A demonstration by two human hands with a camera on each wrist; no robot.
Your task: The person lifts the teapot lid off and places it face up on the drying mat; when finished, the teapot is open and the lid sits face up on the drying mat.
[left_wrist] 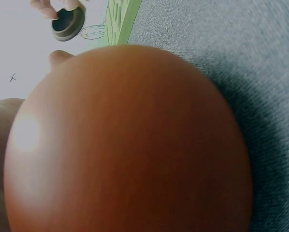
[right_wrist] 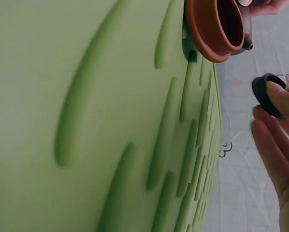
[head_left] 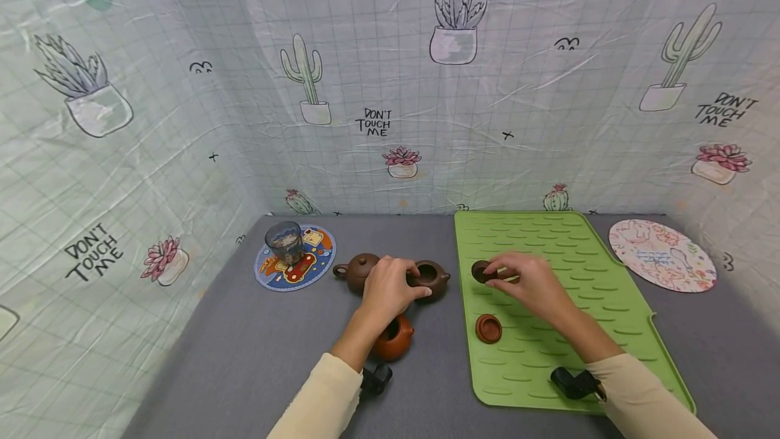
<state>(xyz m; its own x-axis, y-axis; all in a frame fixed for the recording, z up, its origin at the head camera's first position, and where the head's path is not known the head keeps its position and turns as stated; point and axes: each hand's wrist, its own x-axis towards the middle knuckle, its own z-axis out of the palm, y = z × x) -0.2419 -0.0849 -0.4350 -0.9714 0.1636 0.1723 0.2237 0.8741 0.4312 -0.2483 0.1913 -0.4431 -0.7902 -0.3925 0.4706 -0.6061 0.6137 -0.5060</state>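
Observation:
My left hand (head_left: 390, 286) grips a dark brown teapot (head_left: 434, 283) on its left side, thumb and fingers about where its handle is hidden. That pot is lidless, with its spout to the right. Between thumb and fingers of my right hand (head_left: 527, 283) is a small dark brown teapot lid (head_left: 481, 271), its hollow side showing, over the left edge of the green mat; the right wrist view shows this lid (right_wrist: 267, 94) pinched and raised. A reddish-brown lid (head_left: 489, 328) lies upturned on the mat. Below my left wrist stands an orange-brown teapot (head_left: 395, 341) without its lid.
A lidded brown teapot (head_left: 359, 272) stands left of my left hand. Farther left, a glass (head_left: 285, 242) sits on a round blue patterned mat (head_left: 268, 280). The ridged green mat (head_left: 579, 358) covers the table's right part, with a pink floral mat (head_left: 664, 256) beyond it.

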